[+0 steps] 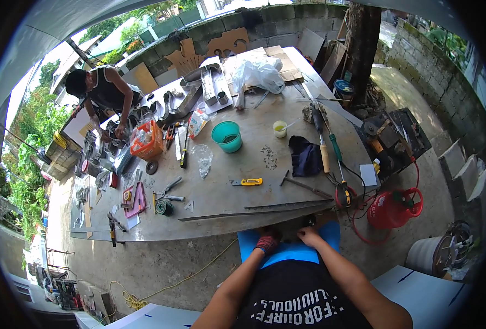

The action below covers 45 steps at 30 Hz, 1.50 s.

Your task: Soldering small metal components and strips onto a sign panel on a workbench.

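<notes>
My left hand (268,242), in a red and grey glove, is low over my blue shorts (295,253), just under the table's near edge. Its fingers are lost in shadow. My bare right hand (309,236) is beside it, fingers curled closed; whatever they hold, if anything, I cannot make out. A small dark thing shows just beyond it. On the metal-topped table (226,194), two long dark metal strips (254,213) lie along the near edge. Past them are a yellow utility knife (247,182), a hammer (306,184) and a dark cloth (305,156).
A green bucket (226,137), an orange basket (147,140) and a small tub (280,129) stand on the table. Soldering tools (331,140) lie at the right, near a red gas cylinder (388,210) on the floor. Another person (108,90) works at the far left.
</notes>
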Available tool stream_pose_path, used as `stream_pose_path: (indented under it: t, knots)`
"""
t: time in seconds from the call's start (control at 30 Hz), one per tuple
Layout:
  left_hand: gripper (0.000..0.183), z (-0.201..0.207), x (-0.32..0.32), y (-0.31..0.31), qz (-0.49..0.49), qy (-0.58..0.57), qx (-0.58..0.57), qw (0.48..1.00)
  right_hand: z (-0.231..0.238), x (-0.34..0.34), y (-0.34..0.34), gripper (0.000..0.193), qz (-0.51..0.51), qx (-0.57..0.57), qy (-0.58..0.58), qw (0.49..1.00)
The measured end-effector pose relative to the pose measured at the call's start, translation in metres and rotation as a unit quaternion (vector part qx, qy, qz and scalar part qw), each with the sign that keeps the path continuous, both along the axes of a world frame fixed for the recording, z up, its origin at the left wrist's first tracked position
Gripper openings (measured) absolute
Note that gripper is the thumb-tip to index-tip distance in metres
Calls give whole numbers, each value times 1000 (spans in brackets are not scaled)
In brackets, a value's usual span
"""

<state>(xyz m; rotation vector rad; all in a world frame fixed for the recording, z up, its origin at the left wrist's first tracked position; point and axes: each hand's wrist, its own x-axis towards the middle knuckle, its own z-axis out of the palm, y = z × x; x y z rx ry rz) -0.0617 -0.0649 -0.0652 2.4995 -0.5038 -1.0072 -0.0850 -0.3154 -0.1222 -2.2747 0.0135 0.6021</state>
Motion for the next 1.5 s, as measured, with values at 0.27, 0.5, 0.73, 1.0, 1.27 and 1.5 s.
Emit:
stream_pose_path:
  t: [0.27,0.5,0.73,1.0,1.27,1.5]
  knots:
    - [34,-51,-13,8,77,-61,-60,993,5,5,4,33,-12,26,18,999]
    - [30,-145,-13,50,40,-155,-27,987,34,19,34,31,18,37,-1,999]
    - [35,-52,-2,10,67,-62,-79,993,-2,9,4,30,-12,36,-1,999]
    - [33,-44,-10,18,52,-128,-89,986,-7,12,9,34,-20,46,59,997]
    - [35,-14,0,0,63,-64,-70,993,-31,4,-7,28,-30,21,-11,999]
    - [36,8,-1,8,103,-42,-49,993,-5,9,8,31,-13,31,2,999]
